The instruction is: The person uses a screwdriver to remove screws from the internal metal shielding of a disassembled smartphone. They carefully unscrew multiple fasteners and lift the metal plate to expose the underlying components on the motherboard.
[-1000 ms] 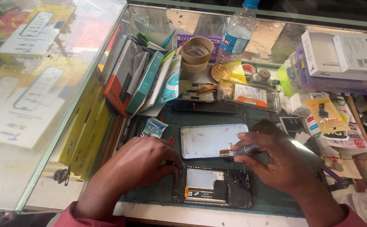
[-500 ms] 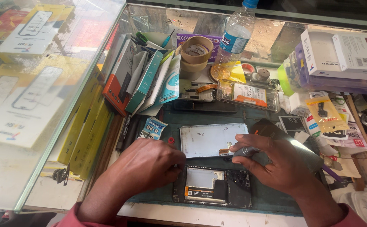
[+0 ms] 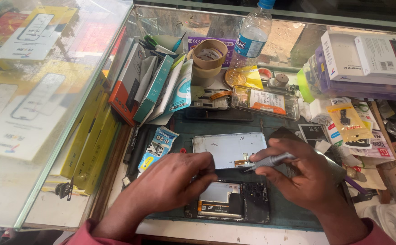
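An opened phone body point(image 3: 234, 202) lies on the dark green work mat point(image 3: 293, 215), its circuit board and battery exposed. Just beyond it rests the detached screen panel point(image 3: 228, 148), back side up, with an orange flex cable at its near edge. My right hand point(image 3: 306, 177) grips a grey metal screwdriver point(image 3: 270, 160), its tip pointing left toward the flex cable. My left hand point(image 3: 175, 181) rests with curled fingers on the mat at the phone's upper left corner; what its fingertips pinch is hidden.
A row of upright phone boxes point(image 3: 148, 88) leans at the left. Tape rolls point(image 3: 209, 59), a water bottle point(image 3: 252, 36) and a clear case point(image 3: 265, 102) stand behind the mat. White and purple boxes point(image 3: 365, 63) and small packets point(image 3: 347, 120) crowd the right. A glass showcase point(image 3: 34, 104) borders the left.
Both hands stay over the opened phone with only slight shifts; the screwdriver tip stays near the flex cable.
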